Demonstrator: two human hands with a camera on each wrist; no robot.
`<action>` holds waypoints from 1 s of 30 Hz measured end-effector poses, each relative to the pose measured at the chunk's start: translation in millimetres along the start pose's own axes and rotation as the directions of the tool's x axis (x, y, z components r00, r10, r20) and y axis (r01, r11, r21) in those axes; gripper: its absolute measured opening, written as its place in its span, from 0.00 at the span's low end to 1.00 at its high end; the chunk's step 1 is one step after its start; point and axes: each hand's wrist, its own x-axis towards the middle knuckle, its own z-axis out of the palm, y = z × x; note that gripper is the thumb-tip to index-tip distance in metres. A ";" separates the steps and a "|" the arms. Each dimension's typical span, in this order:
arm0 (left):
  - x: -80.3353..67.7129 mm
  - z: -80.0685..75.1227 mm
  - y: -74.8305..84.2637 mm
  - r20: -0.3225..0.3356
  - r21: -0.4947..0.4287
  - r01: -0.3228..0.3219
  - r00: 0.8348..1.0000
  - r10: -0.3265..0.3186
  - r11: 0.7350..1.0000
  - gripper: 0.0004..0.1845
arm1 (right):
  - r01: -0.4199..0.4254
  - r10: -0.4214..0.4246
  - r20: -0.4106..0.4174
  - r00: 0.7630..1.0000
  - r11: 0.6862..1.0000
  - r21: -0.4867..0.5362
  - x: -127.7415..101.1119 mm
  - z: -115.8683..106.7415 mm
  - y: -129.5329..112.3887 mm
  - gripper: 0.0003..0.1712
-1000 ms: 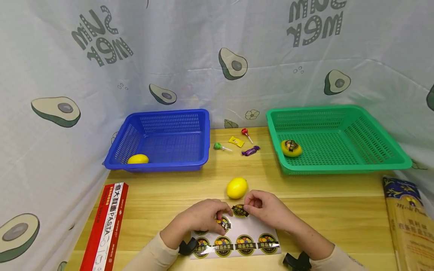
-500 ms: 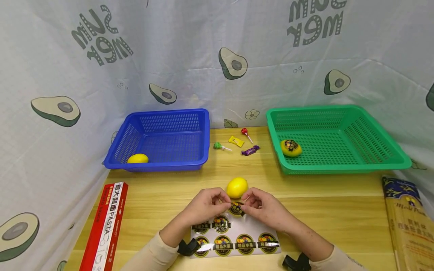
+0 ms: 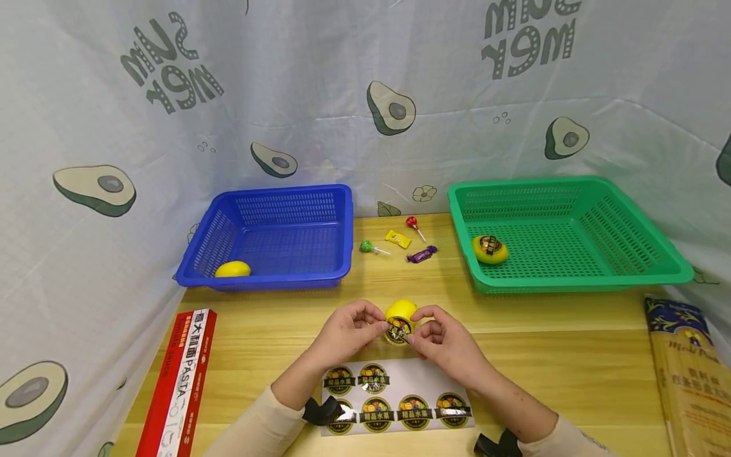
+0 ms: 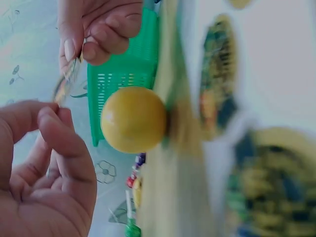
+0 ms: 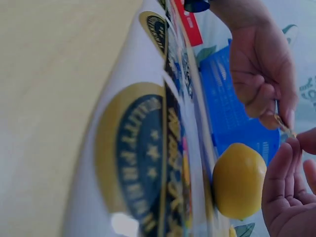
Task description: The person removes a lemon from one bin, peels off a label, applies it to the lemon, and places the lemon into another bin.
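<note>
A yellow lemon (image 3: 401, 310) lies on the wooden table, also seen as the lemon (image 4: 133, 119) and the lemon (image 5: 238, 180) in the wrist views. Both hands hold one round black-and-gold sticker (image 3: 398, 329) just in front of it. My left hand (image 3: 349, 328) pinches the sticker's left edge and my right hand (image 3: 440, 338) pinches its right edge. The sticker (image 4: 65, 85) shows edge-on between the fingertips. Below the hands lies the white sticker sheet (image 3: 395, 404) with several stickers left on it.
A blue basket (image 3: 274, 236) at back left holds a lemon (image 3: 232, 270). A green basket (image 3: 562, 233) at back right holds a stickered lemon (image 3: 490, 249). Candies and lollipops (image 3: 400, 242) lie between them. A red pasta box (image 3: 179, 382) lies left, a spaghetti pack (image 3: 688, 371) right.
The sticker was peeled off the sheet and both hands carried it up and away from the sheet to the front of the lemon.
</note>
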 end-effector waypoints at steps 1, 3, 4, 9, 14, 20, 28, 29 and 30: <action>3.8 -0.1 2.9 -0.014 0.006 -0.009 1.000 0.009 1.000 0.08 | -0.001 0.001 -0.019 1.000 1.000 0.018 1.4 -0.1 -1.4 0.23; 12.3 -0.8 9.0 -0.038 0.029 -0.028 0.999 0.029 0.999 0.08 | -0.003 0.005 -0.065 0.998 1.000 0.030 5.5 -0.4 -3.9 0.23; 16.6 -1.5 11.7 -0.044 0.041 -0.038 0.998 0.040 0.998 0.08 | 0.000 0.002 -0.087 0.996 1.000 0.027 8.3 -0.8 -4.5 0.23; 33.5 -5.6 18.6 -0.046 0.114 -0.026 0.998 0.031 0.993 0.07 | -0.031 0.028 -0.173 0.984 0.999 -0.014 19.9 -2.5 -3.3 0.22; 43.7 -5.9 16.7 -0.034 0.159 0.008 0.999 -0.002 0.987 0.08 | -0.058 0.049 -0.198 0.979 0.998 -0.038 24.9 -5.5 2.2 0.23; 51.6 -5.5 12.8 -0.014 0.143 0.027 1.000 -0.026 0.989 0.10 | -0.068 0.059 -0.198 0.978 0.997 -0.041 26.4 -7.6 5.1 0.23; 55.6 -3.9 16.0 -0.011 0.153 0.058 0.998 -0.057 0.987 0.09 | -0.089 0.087 -0.176 0.981 0.996 -0.002 26.4 -8.3 7.7 0.26; 56.0 -3.8 16.3 -0.010 0.153 0.063 0.998 -0.062 0.986 0.09 | -0.092 0.091 -0.173 0.981 0.996 0.003 26.4 -8.4 7.9 0.26; 56.2 -3.7 17.0 -0.009 0.153 0.067 0.998 -0.067 0.986 0.09 | -0.095 0.095 -0.173 0.980 0.995 0.010 26.4 -8.5 8.1 0.26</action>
